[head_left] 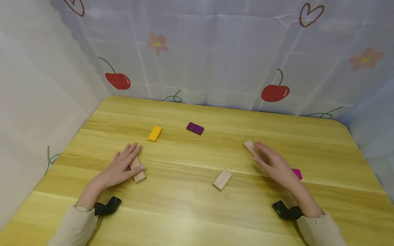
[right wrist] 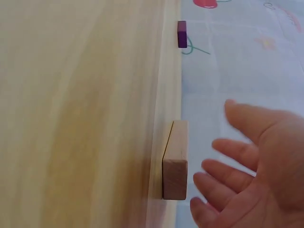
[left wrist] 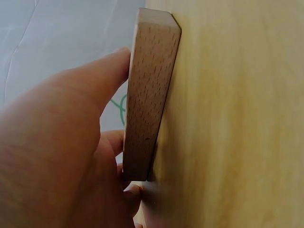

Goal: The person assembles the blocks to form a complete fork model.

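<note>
Currently, left hand [head_left: 120, 167]: fingers loosely spread, thumb resting on the plain block [head_left: 140, 177] beneath it.
Right hand [head_left: 275, 167]: relaxed, fingers extended, just above another wooden block [head_left: 249, 147].
Pink block [head_left: 297, 173] (partly hidden): just outside the right hand.
Middle block [head_left: 222, 179]: between both hands.

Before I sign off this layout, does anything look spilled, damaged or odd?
Nothing stands out: the left wooden block, middle wooden block, right wooden block, yellow block and purple block lie flat, without obvious damage or spills. The magenta block is partly hidden.
</note>
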`<state>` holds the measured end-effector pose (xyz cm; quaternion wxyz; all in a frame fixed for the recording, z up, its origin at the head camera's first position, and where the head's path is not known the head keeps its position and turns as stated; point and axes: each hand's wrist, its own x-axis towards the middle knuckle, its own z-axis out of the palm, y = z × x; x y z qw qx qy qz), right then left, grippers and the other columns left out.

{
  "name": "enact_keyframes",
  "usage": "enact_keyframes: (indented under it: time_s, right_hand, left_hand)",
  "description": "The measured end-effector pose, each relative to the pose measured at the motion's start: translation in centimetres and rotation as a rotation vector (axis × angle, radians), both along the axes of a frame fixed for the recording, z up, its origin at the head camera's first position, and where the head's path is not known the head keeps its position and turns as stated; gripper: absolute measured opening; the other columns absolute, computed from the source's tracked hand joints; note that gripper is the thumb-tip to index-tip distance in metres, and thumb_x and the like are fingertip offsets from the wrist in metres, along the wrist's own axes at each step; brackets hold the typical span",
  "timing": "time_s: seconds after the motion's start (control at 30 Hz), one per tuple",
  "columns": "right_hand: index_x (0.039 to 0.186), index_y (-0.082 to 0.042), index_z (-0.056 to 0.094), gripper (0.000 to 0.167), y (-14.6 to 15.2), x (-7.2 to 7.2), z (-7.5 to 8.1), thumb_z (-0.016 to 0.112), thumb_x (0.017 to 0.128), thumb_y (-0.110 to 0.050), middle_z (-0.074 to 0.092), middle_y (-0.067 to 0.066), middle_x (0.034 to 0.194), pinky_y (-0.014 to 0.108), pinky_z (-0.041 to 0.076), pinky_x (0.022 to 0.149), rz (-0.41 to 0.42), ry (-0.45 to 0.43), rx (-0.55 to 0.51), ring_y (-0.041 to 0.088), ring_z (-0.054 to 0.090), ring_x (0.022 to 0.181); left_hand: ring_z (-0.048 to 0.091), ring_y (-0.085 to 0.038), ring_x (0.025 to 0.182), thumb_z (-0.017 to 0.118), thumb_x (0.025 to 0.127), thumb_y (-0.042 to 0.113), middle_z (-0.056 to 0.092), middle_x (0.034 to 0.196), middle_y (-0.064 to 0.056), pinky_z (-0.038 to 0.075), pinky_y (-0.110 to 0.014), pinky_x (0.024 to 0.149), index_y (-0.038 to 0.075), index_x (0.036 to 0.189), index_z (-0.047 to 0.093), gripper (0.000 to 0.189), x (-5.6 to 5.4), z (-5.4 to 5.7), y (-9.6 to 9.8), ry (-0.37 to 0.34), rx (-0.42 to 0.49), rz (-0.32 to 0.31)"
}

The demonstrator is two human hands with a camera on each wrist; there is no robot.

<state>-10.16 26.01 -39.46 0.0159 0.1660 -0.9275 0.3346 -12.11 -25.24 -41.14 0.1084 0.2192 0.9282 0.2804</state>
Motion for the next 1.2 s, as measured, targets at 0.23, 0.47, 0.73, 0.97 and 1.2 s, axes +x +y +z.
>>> enact_keyframes:
  time_s: [0.23,0.47,0.73,0.97,1.2]
  right_hand:
    - [0.136,0.009,0.040,0.057,0.4,0.0,-0.5,0.064,0.091,-0.016,0.040,0.030,0.135,0.058,0.036,0.092,-0.053,0.004,0.027,0.046,0.041,0.119]
    - [0.132,0.013,0.044,0.058,0.7,0.0,-0.9,0.068,0.088,-0.016,0.037,0.033,0.136,0.058,0.036,0.092,-0.100,-0.032,0.096,0.048,0.039,0.120]
    - [0.126,0.013,0.051,0.052,0.4,0.0,-1.0,0.069,0.087,-0.015,0.041,0.032,0.133,0.058,0.037,0.091,-0.153,-0.006,0.093,0.049,0.040,0.118]
    - [0.117,0.012,0.059,0.039,0.2,-0.1,-1.4,0.070,0.085,-0.008,0.049,0.031,0.126,0.058,0.040,0.087,-0.196,0.057,0.074,0.047,0.049,0.110]
    - [0.116,0.011,0.058,0.036,0.2,-0.1,-1.6,0.069,0.085,-0.005,0.056,0.031,0.116,0.056,0.044,0.081,-0.227,0.088,0.058,0.045,0.056,0.098]
  left_hand:
    - [-0.002,-0.038,0.138,0.054,0.094,0.039,0.007,0.152,-0.022,-0.004,-0.061,0.103,0.002,0.149,0.018,0.075,0.1,0.1,0.0,0.016,0.008,-0.002]
    - [-0.006,-0.036,0.138,0.054,0.096,0.034,0.006,0.152,-0.021,-0.007,-0.058,0.104,0.002,0.149,0.019,0.072,-0.1,-0.3,-0.5,-0.008,0.071,-0.011]
    - [-0.006,-0.036,0.138,0.054,0.097,0.027,0.008,0.152,-0.023,-0.007,-0.056,0.105,0.001,0.148,0.020,0.067,-0.2,-0.3,-1.1,-0.015,0.136,-0.044]
    - [-0.006,-0.035,0.138,0.053,0.097,0.027,0.007,0.152,-0.022,-0.008,-0.055,0.105,0.002,0.149,0.020,0.067,-0.4,-0.5,-1.4,-0.015,0.134,-0.046]
    - [-0.007,-0.034,0.138,0.053,0.097,0.027,0.006,0.152,-0.021,-0.009,-0.053,0.106,0.002,0.149,0.019,0.067,-0.3,-0.4,-1.3,-0.026,0.131,-0.042]
